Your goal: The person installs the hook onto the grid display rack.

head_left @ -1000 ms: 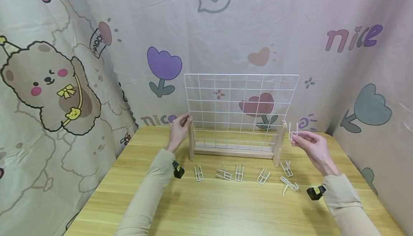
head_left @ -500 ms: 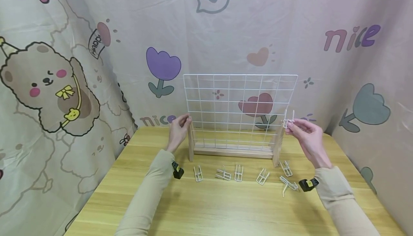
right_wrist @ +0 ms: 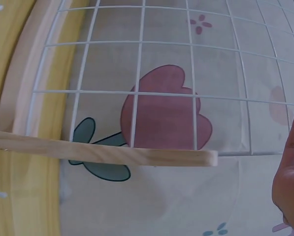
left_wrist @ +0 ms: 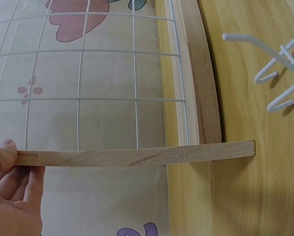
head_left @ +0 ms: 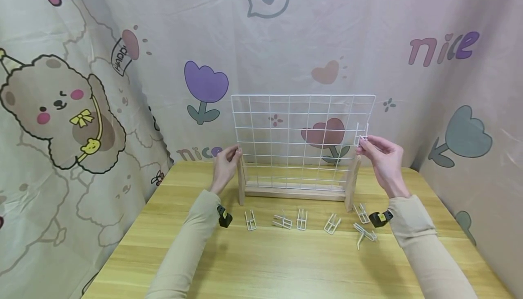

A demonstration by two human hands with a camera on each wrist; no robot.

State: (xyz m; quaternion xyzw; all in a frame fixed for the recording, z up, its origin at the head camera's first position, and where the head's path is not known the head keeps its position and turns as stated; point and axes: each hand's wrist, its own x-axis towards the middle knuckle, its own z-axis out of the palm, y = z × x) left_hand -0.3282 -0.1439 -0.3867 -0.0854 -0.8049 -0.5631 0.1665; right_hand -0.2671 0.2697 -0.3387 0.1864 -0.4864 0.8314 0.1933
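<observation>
A white wire grid panel (head_left: 289,129) stands upright in a wooden base (head_left: 294,194). My left hand (head_left: 224,168) pinches the top of the left wooden post (head_left: 241,183) between thumb and fingers, a grip that also shows in the left wrist view, where the post (left_wrist: 137,157) runs across. Between the thumb and fingers of my right hand (head_left: 385,160) is a white wire hook (head_left: 361,137), prongs up, by the grid's right edge above the right post (head_left: 351,185). Whether the hook touches the grid, I cannot tell. The right wrist view shows only part of that hand (right_wrist: 290,182), not the hook.
Several more white wire hooks lie on the wooden table (head_left: 269,262) in front of the stand, among them one at the left (head_left: 251,222) and one tipped at the right (head_left: 365,232). A patterned curtain (head_left: 261,49) hangs behind the table and at both sides.
My right hand has moved left and up with the wire hook, from beyond the right post to the grid's right edge. The left hand keeps its grip on the left post.
</observation>
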